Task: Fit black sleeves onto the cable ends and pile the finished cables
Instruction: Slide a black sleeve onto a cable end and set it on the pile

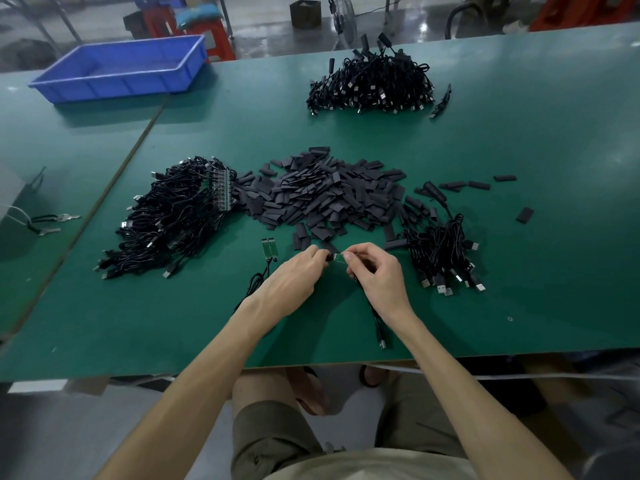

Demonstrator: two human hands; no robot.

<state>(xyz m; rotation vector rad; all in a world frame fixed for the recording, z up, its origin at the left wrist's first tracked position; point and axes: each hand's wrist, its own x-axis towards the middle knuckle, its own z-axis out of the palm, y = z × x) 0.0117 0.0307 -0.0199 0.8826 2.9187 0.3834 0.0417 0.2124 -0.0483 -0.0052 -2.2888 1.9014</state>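
Three cable piles on the worktop (519,140). The left pile (173,216) has a row of bare green boards along its right edge. The near-right pile (443,251) has its USB plugs fanned toward the front edge. The far pile (374,81) has one stray cable (441,102) just beside it on the right. One sleeve heap (322,195) sits mid-worktop between the left and near-right piles, touching both. Four loose sleeves (505,178) lie scattered right of the heap. One cable (375,317) is in hand. The right hand (375,275) pinches it at its green board (340,258), and the lead runs down to a plug near the front edge. The left hand (298,273) pinches a black sleeve (327,257) at the board's tip. The fingers cover the joint, so I can't tell how far on it is. Two more boards (268,247) lie side by side just left of the left hand, with their lead coiled and running under the left wrist. The heap's near edge sits just beyond the fingertips. One blue bin (121,67) is far left on the adjoining worktop, and a metal hand tool (52,223) lies at the left edge, type unclear. On the floor behind are a fan (343,22) and red stools (207,36).
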